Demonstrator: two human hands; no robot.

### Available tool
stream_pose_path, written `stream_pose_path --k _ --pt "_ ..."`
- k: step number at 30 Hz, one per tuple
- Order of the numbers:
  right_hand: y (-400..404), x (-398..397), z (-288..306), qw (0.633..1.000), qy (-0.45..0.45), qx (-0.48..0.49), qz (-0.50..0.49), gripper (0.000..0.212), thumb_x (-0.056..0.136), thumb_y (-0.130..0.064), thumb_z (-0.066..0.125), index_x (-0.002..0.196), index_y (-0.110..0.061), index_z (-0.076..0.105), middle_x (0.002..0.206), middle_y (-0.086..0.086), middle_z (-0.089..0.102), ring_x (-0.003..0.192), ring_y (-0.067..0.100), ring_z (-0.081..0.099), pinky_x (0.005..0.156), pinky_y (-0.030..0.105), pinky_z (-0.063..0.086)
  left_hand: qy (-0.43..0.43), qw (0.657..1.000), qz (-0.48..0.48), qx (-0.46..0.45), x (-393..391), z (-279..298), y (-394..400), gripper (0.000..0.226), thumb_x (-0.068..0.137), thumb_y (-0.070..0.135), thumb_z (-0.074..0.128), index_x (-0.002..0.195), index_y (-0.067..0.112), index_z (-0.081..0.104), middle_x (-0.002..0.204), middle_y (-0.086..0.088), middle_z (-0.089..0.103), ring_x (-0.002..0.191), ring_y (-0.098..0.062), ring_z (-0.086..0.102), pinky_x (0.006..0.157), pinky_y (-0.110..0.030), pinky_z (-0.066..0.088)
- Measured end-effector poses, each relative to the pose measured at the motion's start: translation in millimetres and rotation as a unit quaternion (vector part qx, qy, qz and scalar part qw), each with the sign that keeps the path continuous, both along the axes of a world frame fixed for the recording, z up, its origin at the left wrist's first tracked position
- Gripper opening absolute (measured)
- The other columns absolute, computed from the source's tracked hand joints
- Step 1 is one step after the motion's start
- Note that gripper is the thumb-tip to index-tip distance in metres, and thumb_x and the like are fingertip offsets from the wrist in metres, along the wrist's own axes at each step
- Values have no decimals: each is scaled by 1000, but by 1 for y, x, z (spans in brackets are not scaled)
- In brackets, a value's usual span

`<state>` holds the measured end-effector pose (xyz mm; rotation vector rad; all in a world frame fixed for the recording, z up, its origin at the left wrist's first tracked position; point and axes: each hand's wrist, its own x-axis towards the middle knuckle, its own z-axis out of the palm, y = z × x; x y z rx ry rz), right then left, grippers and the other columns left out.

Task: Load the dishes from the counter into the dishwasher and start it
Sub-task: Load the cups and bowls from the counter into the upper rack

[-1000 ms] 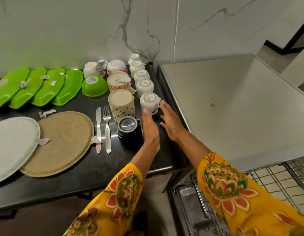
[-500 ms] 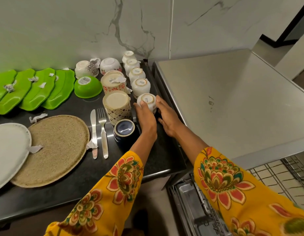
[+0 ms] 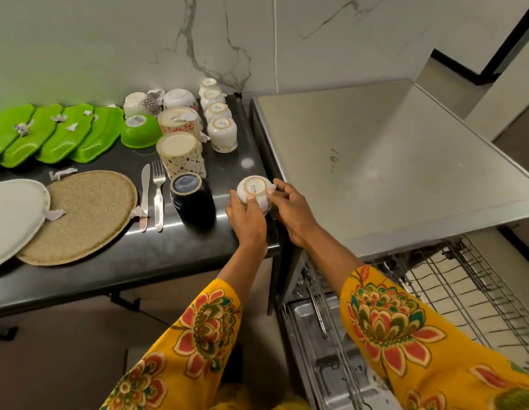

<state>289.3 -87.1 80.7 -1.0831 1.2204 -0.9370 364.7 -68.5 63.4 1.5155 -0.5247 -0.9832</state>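
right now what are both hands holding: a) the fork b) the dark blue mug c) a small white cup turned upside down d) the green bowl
c: the left hand and right hand grip the small white cup from either side, its base facing up, near the counter edge.

The worktop (image 3: pixel 139 255) was dark polished metal, faintly reflective. Glossy white ceramic cups (image 3: pixel 222 133) stood near its back right corner. Shiny green plastic plates (image 3: pixel 59 137) lay beside a rough woven mat (image 3: pixel 85 214); the cutlery (image 3: pixel 158 196) was bright steel.
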Motion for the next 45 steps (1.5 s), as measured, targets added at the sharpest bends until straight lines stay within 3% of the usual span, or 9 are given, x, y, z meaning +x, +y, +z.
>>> stream_pose_path --k 4,9,17,24,30,37,39,42,45 --pt "24 -36 -1 1000 12 -16 -9 39 93 -18 56 132 -13 52 125 7 59 112 21 57 94 34 51 7 1000 -16 -16 -28 -11 28 51 93 33 50 141 21 38 140 -4 43 124 -22 49 105 -44 43" --pt "51 -85 7 999 -14 -22 -45 31 91 -16 59 122 -14 58 111 2 61 94 9 57 75 22 47 27 998 -40 -36 -73 -9 55 65 82 45 54 140 19 41 142 -5 43 125 -21 49 105 -43 43" --pt "96 -172 0 992 -73 -11 -101 13 89 -11 62 99 -19 65 105 6 64 93 15 60 73 27 50 22 994 -99 -48 -153 -2 104 62 95 20 55 149 20 25 146 -5 32 129 -17 42 108 -33 37" --pt "138 -232 -34 980 -89 32 -173 12 89 -5 59 92 -15 64 87 0 67 79 11 62 63 22 52 -31 982 -185 -1 -205 -45 133 50 93 18 57 141 17 42 137 -7 39 123 -20 48 105 -42 42" --pt "141 -256 -75 973 -82 109 -189 18 94 -8 50 89 -18 65 85 -1 66 76 12 59 70 27 47 55 969 -223 94 -218 -84 123 44 98 22 46 141 15 42 140 -5 46 129 -22 45 108 -42 40" --pt "108 -261 -150 968 26 198 -153 18 94 -21 51 101 -18 67 98 2 68 87 16 59 67 23 40 150 954 -154 210 -221 -139 90 30 100 16 44 126 6 55 131 -15 55 109 -24 57 70 -23 45" --pt "100 -263 -173 965 62 212 -144 22 93 -23 54 110 -16 66 112 3 66 103 20 60 80 28 44 155 951 -141 227 -223 -161 82 34 99 22 46 128 7 54 130 -14 56 116 -26 55 79 -27 46" --pt "91 -265 -201 957 101 230 -144 18 93 -22 56 107 -22 67 117 2 64 110 21 57 98 33 44 156 950 -124 242 -226 -188 73 35 98 29 48 125 9 57 119 -9 61 94 -16 58 80 -30 46" --pt "85 -267 -222 948 145 253 -132 23 94 -24 54 112 -16 67 109 3 64 107 20 56 89 25 42 164 947 -104 258 -230 -215 67 30 97 33 50 118 13 58 120 -6 61 101 -17 57 89 -32 47"
